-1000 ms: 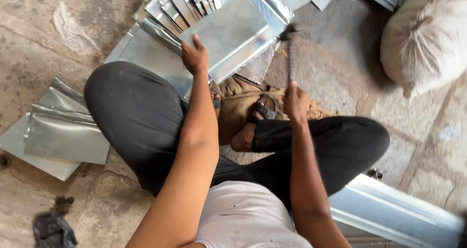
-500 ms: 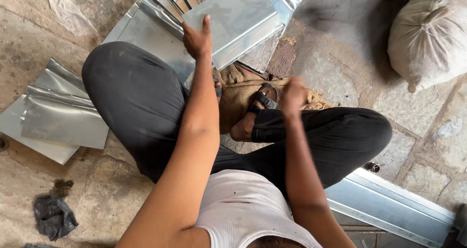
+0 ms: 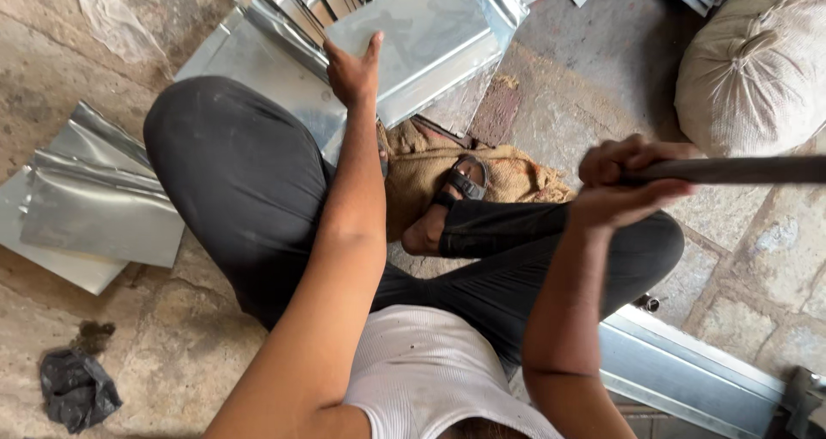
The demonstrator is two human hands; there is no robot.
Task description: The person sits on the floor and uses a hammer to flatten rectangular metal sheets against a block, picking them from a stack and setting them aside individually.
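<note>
The right hand (image 3: 624, 185) is gripping a raised dark metal bar (image 3: 740, 170) while the left hand (image 3: 351, 71) is pressing flat, fingers spread, on the folded metal sheet (image 3: 422, 39) just ahead, so a misaimed blow is risking crushed fingers.

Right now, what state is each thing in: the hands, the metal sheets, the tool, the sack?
Left hand: flat on the metal sheet, pressing it down.
Right hand: fingers closed around a dark bar, raised.
Metal sheet: tilted, edges folded.
Side sheets: stacked on the floor, bent.
Sack: full, tied shut.
Black bag: crumpled.
</note>
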